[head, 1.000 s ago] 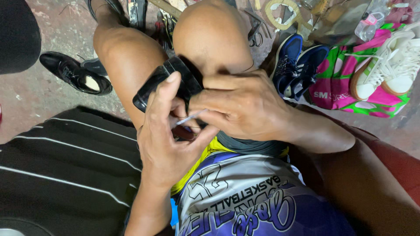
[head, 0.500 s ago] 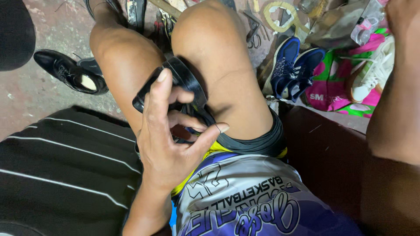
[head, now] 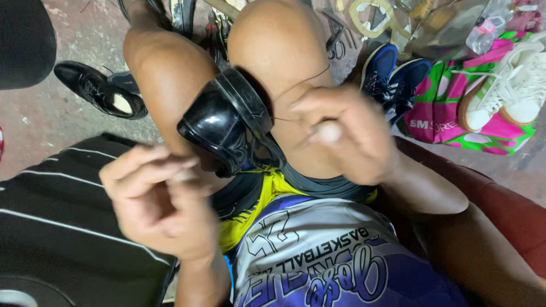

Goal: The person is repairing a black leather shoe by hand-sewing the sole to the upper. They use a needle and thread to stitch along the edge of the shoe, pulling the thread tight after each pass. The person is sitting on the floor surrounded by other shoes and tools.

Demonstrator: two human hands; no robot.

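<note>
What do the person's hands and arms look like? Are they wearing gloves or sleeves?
No gloves. Both the left hand and the right hand are bare, and both look blurred in the picture. The forearms are bare too, with no sleeves reaching them. No watch, ring or bracelet shows. The body below them wears a purple, white and yellow sports jersey with lettering.

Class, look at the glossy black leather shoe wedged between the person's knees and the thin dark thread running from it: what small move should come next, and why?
Probably draw the thin dark thread taut with the right hand. It arcs slack from the glossy black leather shoe clamped between the knees, and the left hand is off the shoe.
</note>
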